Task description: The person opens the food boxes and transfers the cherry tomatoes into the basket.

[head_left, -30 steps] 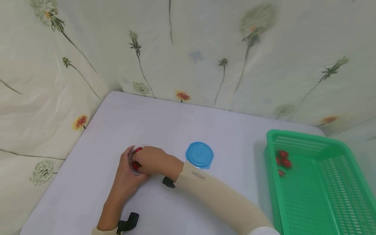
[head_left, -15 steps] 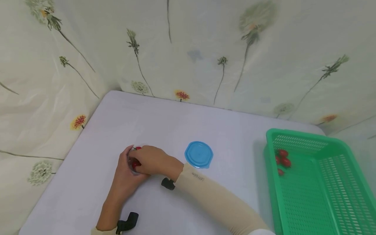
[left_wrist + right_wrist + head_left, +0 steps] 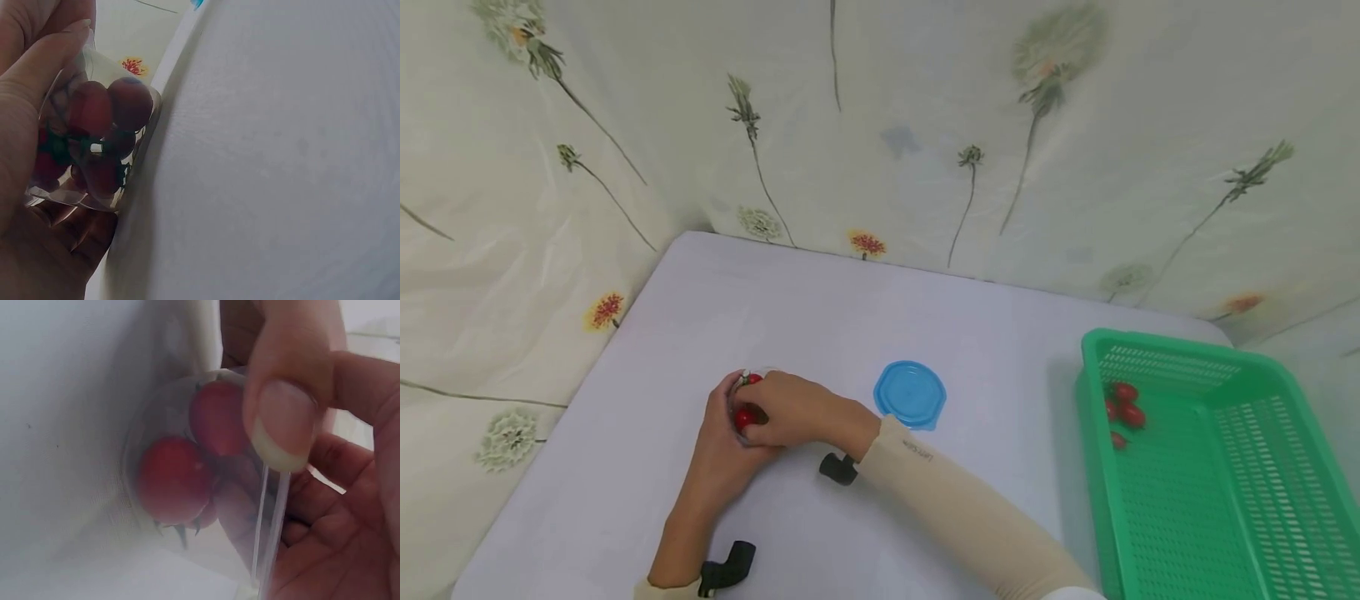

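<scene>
My left hand (image 3: 726, 458) holds a clear plastic cup (image 3: 90, 199) on the table's left side, wrapped round it from the left. Several red cherry tomatoes (image 3: 89, 109) with green stems show through its wall in the left wrist view. Over the cup's mouth, my right hand (image 3: 793, 408) reaches in with curled fingers and thumb. A cherry tomato (image 3: 746, 417) lies between them; another shows near the far rim. The right wrist view has tomatoes (image 3: 175, 480) behind the clear wall, close to a thumb (image 3: 284, 425). The right fingertips are partly hidden.
A round blue lid (image 3: 910, 394) lies on the white table (image 3: 850, 317), right of the cup. On the right stands a green plastic basket (image 3: 1097, 467) with several cherry tomatoes (image 3: 1130, 414) in its far left corner. Flower-printed sheeting (image 3: 925, 125) rises behind the table.
My right hand stays at the cup's mouth and shifts slightly; the tomato beside its fingers shows more fully now. The left hand keeps its hold on the cup.
</scene>
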A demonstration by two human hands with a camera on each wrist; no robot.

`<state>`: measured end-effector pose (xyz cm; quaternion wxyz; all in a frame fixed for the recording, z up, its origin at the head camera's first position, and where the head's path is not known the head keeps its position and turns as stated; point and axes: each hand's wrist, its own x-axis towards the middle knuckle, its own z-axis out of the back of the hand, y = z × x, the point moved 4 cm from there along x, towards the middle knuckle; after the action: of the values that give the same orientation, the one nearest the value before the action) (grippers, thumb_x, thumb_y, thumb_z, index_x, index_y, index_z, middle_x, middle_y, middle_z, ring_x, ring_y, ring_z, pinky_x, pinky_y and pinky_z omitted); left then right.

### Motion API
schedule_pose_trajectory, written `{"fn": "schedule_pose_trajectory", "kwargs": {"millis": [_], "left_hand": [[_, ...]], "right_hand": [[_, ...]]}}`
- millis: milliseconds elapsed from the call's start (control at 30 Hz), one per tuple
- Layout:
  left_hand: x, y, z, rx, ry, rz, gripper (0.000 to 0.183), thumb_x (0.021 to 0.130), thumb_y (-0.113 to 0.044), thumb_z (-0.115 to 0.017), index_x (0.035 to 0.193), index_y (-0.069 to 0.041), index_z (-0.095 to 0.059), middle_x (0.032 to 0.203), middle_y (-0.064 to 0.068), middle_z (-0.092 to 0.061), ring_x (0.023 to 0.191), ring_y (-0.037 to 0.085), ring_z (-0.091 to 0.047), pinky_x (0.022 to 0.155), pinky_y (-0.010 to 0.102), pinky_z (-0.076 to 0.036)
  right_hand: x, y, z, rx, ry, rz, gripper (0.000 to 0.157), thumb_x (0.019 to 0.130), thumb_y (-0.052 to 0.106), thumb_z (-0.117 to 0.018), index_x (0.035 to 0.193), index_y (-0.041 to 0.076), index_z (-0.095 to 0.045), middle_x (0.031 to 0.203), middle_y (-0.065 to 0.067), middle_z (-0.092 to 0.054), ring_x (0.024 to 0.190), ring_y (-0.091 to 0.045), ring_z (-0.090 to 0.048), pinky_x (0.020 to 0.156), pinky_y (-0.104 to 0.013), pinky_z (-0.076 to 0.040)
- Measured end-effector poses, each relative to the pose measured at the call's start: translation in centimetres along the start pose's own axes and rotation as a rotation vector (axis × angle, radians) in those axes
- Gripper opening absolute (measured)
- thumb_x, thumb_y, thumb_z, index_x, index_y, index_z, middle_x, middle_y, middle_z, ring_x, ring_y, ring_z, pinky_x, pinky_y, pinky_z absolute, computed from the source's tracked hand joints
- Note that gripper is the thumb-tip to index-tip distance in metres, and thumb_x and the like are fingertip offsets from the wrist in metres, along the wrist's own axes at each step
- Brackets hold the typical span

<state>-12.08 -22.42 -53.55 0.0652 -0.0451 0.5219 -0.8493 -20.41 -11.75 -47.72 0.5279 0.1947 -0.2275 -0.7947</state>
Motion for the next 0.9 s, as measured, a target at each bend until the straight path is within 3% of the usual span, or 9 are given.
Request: {"fn": "schedule_pose_trajectory", "kwargs": {"millis": [200,433,567,700,900], "left_hand": [[0.1,0.2,0.0,0.017,-0.008,-0.010,0.100,0.086,-0.018,-0.086,0.163,-0.014,-0.022,0.155,0.012,-0.042,0.141,0.032,-0.045,0.112,0.056,-0.043],[0.2,0.1,0.1,0.025,-0.003,-0.001,0.101,0.086,-0.018,-0.087,0.163,-0.013,-0.021,0.155,0.014,-0.041,0.140,0.034,-0.046,0.110,0.055,-0.045],[0.1,0.0,0.1,0.021,-0.004,0.004,0.102,0.086,-0.022,-0.088,0.162,-0.013,-0.021,0.157,0.013,-0.040,0.142,0.034,-0.044,0.110,0.056,-0.047],[0.0,-0.1,0.1,0.018,-0.005,0.011,0.102,0.086,-0.025,-0.088,0.162,-0.015,-0.021,0.158,0.012,-0.038,0.144,0.035,-0.041,0.108,0.057,-0.048],[-0.2,-0.3,0.0,0.014,0.003,0.007,0.102,0.087,-0.024,-0.087,0.163,-0.014,-0.020,0.159,0.014,-0.038,0.145,0.037,-0.041,0.110,0.057,-0.045]], "right_hand": [[-0.2,-0.2,-0.3,-0.052,-0.091,0.057,0.021,0.089,0.020,-0.069,0.110,0.016,-0.072,0.091,0.012,-0.061,0.084,-0.004,-0.053,0.084,-0.020,-0.042],[-0.9,0.1,0.2,-0.058,-0.164,0.050,0.025,0.091,0.026,-0.064,0.114,0.016,-0.071,0.095,0.012,-0.060,0.088,-0.005,-0.052,0.081,-0.018,-0.043],[-1.5,0.7,1.2,-0.071,-0.198,0.009,0.028,0.099,0.038,-0.066,0.115,0.015,-0.069,0.098,0.010,-0.063,0.095,-0.008,-0.054,0.078,-0.014,-0.046],[-2.0,1.1,1.8,-0.092,-0.193,-0.007,0.037,0.099,0.045,-0.072,0.118,0.013,-0.066,0.103,0.007,-0.065,0.100,-0.009,-0.056,0.081,-0.012,-0.047],[-2.5,1.1,1.6,-0.061,-0.122,-0.012,0.033,0.102,0.037,-0.069,0.122,0.012,-0.061,0.096,0.007,-0.063,0.087,-0.006,-0.057,0.075,-0.013,-0.047]]}}
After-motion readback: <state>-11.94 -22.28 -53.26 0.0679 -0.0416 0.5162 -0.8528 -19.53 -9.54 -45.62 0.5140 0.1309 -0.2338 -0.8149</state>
